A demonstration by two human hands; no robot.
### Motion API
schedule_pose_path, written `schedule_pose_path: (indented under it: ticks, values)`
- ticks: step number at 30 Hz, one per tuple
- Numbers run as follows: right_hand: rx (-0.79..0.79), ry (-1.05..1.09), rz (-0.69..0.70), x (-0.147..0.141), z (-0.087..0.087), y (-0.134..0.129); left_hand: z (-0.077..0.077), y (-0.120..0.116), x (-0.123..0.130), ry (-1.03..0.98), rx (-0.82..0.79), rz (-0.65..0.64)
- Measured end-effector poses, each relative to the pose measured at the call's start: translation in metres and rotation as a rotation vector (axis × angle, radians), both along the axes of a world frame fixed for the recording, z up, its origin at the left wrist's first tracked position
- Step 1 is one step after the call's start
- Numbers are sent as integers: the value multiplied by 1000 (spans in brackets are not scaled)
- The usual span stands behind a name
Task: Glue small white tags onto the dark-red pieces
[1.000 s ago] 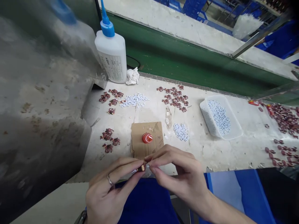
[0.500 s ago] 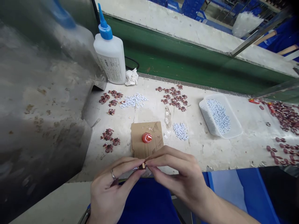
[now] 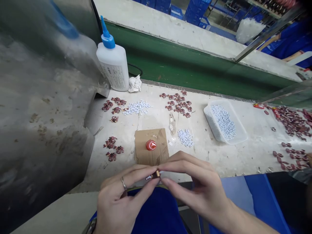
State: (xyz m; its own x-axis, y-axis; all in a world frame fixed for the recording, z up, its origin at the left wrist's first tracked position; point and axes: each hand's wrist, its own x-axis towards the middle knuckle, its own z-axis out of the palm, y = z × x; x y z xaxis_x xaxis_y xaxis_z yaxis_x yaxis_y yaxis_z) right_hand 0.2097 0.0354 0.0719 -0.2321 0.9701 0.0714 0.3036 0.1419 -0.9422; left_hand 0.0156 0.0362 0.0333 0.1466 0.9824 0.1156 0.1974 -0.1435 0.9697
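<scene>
Between my two hands is a small dark brown figure [image 3: 155, 175] with a yellowish patch and a pale end. My left hand [image 3: 126, 193], with a ring on one finger, pinches it between thumb and fingertips. From the other side the fingertips of my right hand [image 3: 195, 180] meet the same figure, its thumb close below; their exact contact is partly hidden. Just beyond lies a piece of cardboard [image 3: 141, 152] with a round red, glossy cap-like thing [image 3: 150, 145] on it. A small heap of pale blue-white pieces [image 3: 185, 138] lies right of the cardboard.
Brown figures lie in groups at left [image 3: 111, 148] and at the back [image 3: 179, 102], beside more pale pieces [image 3: 137, 107]. A clear plastic tub [image 3: 240, 138] holds pale pieces. A white bottle with a blue nozzle [image 3: 114, 65] stands back left, beside a metal panel [image 3: 48, 107]. Reddish-brown parts [image 3: 291, 120] cover the right.
My hands and the figure have shifted slightly to the right in view. The figure is turned a little, showing more of its yellowish patch, and my right thumb sits slightly more apart.
</scene>
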Motion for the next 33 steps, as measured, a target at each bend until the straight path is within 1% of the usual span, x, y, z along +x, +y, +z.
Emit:
schedule_pose_path:
  ticks: [2,4,8,12,14,16,19,21,24,27,30,33]
  values:
    - [-97,111,-65,0,-1,-4,1,-2,-1,35,-12,39]
    - [-170,178,-80,0,-1,-7,2,-5,-2,62,0,54]
    - [-218,210,-39,-1,1,-5,3,-6,-6,98,86,-13]
    - [-235,207,-7,-5,6,0,6,-6,-8,160,144,-24]
    - [-274,219,0,-7,7,2,6,-7,-10,181,118,-30]
    - [-353,268,-6,-8,6,3,7,-8,-11,170,72,-30]
    - [-487,364,-25,-9,4,3,11,-9,-10,48,3,1]
    - [-524,401,-29,-10,4,2,16,-10,-8,-52,-80,37]
    - [-483,382,-47,-10,4,3,22,-11,-6,-104,-161,80]
    - [-408,328,-70,-13,4,3,22,-10,-8,-71,-188,86]
    - [-327,259,-78,-18,2,2,17,-6,-10,-19,-177,79]
    - [-299,163,-43,-18,-3,5,7,0,-14,34,-133,53]
